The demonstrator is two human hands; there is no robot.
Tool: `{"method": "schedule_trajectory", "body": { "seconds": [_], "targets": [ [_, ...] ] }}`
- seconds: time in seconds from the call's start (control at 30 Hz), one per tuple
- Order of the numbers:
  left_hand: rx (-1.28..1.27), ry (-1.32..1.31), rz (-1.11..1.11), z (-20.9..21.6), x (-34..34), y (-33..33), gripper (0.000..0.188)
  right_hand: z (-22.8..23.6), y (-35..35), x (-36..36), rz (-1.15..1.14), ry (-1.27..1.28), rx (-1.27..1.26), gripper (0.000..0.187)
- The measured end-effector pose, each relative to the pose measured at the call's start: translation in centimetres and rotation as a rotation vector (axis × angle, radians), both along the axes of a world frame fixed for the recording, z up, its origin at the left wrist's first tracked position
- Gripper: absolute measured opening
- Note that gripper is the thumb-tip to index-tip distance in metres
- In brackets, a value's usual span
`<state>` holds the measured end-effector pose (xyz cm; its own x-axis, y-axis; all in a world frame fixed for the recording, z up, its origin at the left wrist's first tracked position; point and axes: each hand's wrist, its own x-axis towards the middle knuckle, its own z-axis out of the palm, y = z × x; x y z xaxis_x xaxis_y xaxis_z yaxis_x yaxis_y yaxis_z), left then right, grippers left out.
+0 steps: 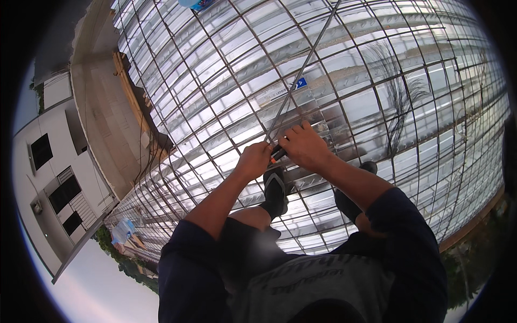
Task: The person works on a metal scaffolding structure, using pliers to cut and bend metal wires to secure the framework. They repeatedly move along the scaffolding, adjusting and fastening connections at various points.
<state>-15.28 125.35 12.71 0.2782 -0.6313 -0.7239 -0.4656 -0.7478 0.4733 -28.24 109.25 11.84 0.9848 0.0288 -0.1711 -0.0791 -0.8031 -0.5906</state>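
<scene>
Both of my hands meet low over a grid of thin steel bars [323, 63], between my feet. My left hand [254, 160] is closed at the lower end of a long grey rod [308, 56], which slants up and away to the far edge of view. Closed fingers of my right hand [305, 144] grip a dark hand tool with an orange end [273, 160]. The tool's orange end touches or nearly touches my left fingers. Its exact kind is hidden by my hands.
Ribbed, shiny metal decking [269, 54] lies under the grid. A loose bundle of thin dark wires [397, 107] rests to the right. A blue container [195, 3] is at the far edge, clear plastic [123, 230] at left. Beyond the left edge stand timber [128, 89] and a white building [54, 177].
</scene>
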Motion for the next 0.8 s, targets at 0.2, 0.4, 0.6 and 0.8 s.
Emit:
{"method": "schedule_trajectory", "body": {
  "seconds": [0.2, 0.4, 0.6, 0.8],
  "targets": [
    [0.018, 0.061, 0.321, -1.3, 6.3, -1.5, 0.029, -2.5, 1.1, 2.9, 0.128, 0.136, -0.039, 0.018],
    [-0.343, -0.294, 0.332, -2.7, 12.7, -4.5, 0.031, 0.9, 0.8, 3.0, 0.221, 0.460, -0.075, 0.033],
    [-0.300, 0.159, 0.570, 0.8, 11.2, -4.9, 0.029, 8.9, -3.1, 0.8, -0.185, 0.735, -0.076, 0.042],
    [-0.333, 0.696, 0.716, 0.0, 11.1, -5.4, 0.023, 0.7, -7.4, -6.3, -0.654, 0.562, -0.428, 0.021]
  ]
}}
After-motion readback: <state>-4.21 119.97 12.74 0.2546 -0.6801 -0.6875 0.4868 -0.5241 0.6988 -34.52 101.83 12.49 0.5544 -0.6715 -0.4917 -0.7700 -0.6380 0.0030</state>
